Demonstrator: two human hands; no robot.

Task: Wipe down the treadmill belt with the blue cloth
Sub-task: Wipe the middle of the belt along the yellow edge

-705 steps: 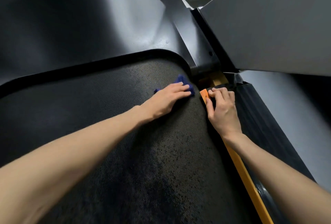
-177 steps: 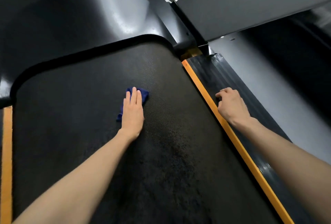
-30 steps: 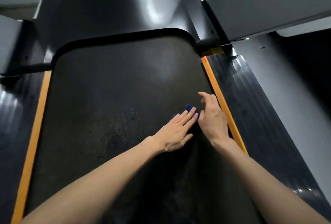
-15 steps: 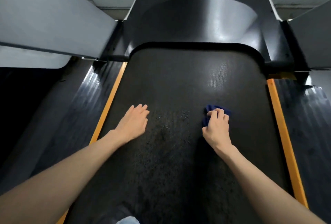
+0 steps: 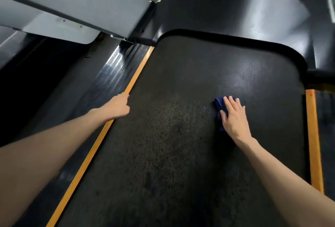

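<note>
Hands are well apart across the treadmill belt (image 5: pixel 172 136): the right hand (image 5: pixel 234 116) lies flat, fingers straight, pressing the blue cloth (image 5: pixel 218 103) onto the belt's right half, toward its front end near the black motor hood (image 5: pixel 235 9). The cloth sits mostly under the palm, only its left edge showing beside the thumb. The left hand (image 5: pixel 117 107) rests on the orange strip (image 5: pixel 87 159) along the belt's left edge, fingers loosely bent, holding nothing.
</note>
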